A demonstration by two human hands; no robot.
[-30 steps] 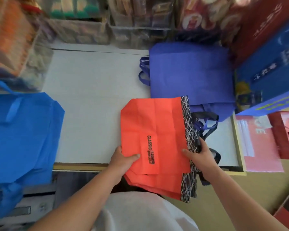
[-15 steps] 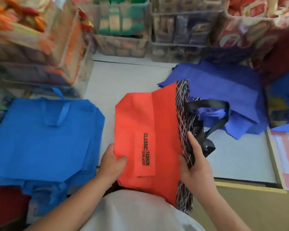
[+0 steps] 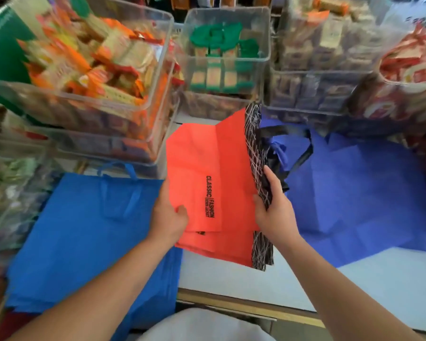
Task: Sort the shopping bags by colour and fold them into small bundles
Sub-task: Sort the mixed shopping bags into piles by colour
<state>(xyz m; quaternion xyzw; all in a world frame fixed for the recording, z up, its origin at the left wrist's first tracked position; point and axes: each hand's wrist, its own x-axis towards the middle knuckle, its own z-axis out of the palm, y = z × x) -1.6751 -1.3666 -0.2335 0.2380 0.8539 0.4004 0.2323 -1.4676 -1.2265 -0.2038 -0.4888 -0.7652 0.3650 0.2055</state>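
Note:
I hold a stack of orange-red shopping bags (image 3: pixel 202 158) with a black printed label and a black, white-lined top band, lifted above the white table (image 3: pixel 379 286). My left hand (image 3: pixel 169 217) grips its left lower edge, thumb on top. My right hand (image 3: pixel 273 210) clasps the patterned band near the black handles (image 3: pixel 303 153). A pile of bright blue bags (image 3: pixel 84 237) lies at the left. A pile of purple-blue bags (image 3: pixel 359 193) lies at the right.
Clear plastic bins of packaged snacks stand at the back: orange packs (image 3: pixel 89 67), green packs (image 3: pixel 221 50), others (image 3: pixel 317 70). A red printed bag (image 3: pixel 408 84) sits at the far right. The table's wooden front edge (image 3: pixel 244 306) runs below.
The view has tilted up and left, bringing the snack bins into sight. The orange-red bags have risen off the table in both hands, and the blue pile shows more.

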